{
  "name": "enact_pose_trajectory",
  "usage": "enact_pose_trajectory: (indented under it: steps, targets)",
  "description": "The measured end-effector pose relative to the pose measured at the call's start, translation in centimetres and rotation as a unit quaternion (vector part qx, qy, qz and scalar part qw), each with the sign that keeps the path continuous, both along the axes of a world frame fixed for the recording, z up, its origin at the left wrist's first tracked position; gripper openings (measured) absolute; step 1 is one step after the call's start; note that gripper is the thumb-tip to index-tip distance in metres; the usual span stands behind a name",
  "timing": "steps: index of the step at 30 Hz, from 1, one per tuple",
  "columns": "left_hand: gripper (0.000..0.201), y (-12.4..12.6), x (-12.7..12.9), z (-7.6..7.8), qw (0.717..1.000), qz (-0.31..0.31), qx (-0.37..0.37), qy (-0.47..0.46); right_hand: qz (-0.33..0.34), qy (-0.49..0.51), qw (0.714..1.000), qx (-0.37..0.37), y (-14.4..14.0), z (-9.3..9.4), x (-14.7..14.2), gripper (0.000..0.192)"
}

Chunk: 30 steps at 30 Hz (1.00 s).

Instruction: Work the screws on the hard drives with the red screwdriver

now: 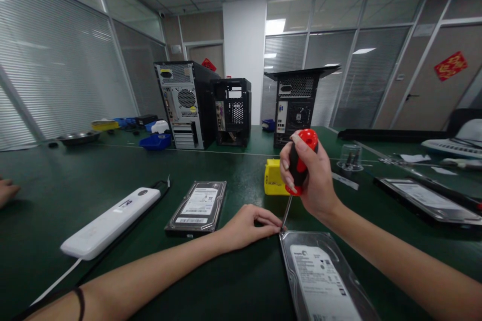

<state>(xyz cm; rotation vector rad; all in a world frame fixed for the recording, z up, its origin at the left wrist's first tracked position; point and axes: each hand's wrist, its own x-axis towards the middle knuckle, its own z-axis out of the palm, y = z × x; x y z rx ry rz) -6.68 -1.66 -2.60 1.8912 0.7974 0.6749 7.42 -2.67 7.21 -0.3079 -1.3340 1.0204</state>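
Observation:
My right hand (312, 175) is wrapped round the red and black handle of a screwdriver (300, 163). Its shaft slants down to the near-left corner region at the far end of a hard drive (320, 271), which lies label up in front of me. At that same corner, my left hand (250, 225) has thumb and fingertips pinched together beside the screwdriver tip. Whatever may be between those fingertips is too small to make out. A second hard drive (198, 208) lies flat to the left of my left hand. Behind the screwdriver stands a yellow box (274, 178), partly covered by my right hand.
A white power strip (111, 223) with cables lies at left. Three computer cases (205, 105) stand at the back, with a blue tray (155, 142) nearby. On the right are a clear cup (350, 157) and another drive (429, 200). Another person's hand (7, 191) shows at the left edge.

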Motion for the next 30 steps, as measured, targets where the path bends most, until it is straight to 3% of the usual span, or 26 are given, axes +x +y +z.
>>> enact_pose_trajectory:
  steps: [30]
  targets:
    - [0.026,0.16,-0.11,-0.26,1.0,-0.006,0.003,-0.002,0.015,0.003,1.0,0.006,0.05,0.14,-0.01,0.017]
